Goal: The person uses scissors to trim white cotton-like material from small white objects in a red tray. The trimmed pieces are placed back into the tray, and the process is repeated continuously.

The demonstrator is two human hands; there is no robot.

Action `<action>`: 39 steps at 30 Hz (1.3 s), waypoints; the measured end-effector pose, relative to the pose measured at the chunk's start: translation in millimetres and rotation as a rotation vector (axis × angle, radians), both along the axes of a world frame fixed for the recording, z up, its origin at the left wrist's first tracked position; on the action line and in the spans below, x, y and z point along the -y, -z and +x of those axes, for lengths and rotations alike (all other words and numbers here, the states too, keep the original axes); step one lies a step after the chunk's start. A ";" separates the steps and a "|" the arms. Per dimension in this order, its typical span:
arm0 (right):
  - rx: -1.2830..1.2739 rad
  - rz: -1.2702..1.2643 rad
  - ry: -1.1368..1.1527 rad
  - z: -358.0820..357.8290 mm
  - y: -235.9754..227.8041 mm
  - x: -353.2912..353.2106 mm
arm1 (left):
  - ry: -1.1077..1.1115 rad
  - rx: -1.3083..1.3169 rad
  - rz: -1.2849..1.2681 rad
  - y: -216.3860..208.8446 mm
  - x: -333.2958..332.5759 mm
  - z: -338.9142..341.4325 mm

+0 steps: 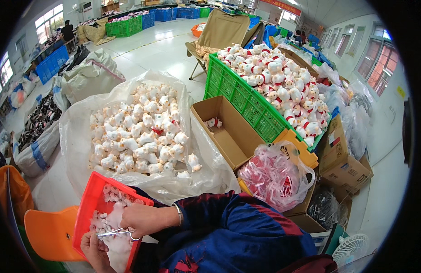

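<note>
Head view: your right hand (145, 219) grips one pair of shiny metal scissors (114, 233) over one red plastic tray (89, 195) of small, lumpy white bits (111, 194). Your left hand (94, 251) curls by the blades; you can't tell if it pinches anything. Beyond, one crinkly see-through bag (73, 129) holds fuzzy white toys (140, 132), too many to count. One cardboard box (237, 128) holds one toy (214, 123).

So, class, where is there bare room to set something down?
Bare: floor between toy sack and folding chair; carton bottom beside its lone toy. Crowded: green crate, heaped with toys; the sack; red tray, with white bits, left hand, right hand.
</note>
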State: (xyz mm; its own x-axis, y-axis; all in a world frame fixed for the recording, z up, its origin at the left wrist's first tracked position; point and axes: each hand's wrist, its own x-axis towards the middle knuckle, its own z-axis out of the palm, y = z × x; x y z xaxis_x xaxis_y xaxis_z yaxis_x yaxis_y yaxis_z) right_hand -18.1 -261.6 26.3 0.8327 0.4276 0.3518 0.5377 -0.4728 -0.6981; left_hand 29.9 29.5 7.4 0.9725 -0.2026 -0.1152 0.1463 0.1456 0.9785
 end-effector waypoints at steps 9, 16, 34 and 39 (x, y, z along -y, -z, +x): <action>-0.035 -0.117 0.035 -4.1 -5.2 7.9 | 0.078 0.152 0.319 -33.9 25.7 -5.5; -0.123 -0.168 0.011 -8.6 -10.0 14.9 | 0.070 0.283 0.373 -24.0 25.4 -7.8; -0.283 -0.040 -0.054 23.4 -17.9 48.2 | -0.228 0.257 0.211 -32.1 -0.6 -24.4; -0.415 0.071 0.130 39.2 -22.9 39.7 | -0.005 0.176 0.364 -50.9 0.7 -18.1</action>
State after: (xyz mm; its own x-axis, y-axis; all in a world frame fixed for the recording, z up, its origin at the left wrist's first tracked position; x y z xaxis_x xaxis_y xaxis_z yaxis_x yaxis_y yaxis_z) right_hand 21.0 -301.3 49.3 0.9549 0.2970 0.0006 0.1440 -0.4610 -0.8757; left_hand 11.7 28.9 58.3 0.9846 -0.1748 -0.0102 -0.0280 -0.2146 0.9763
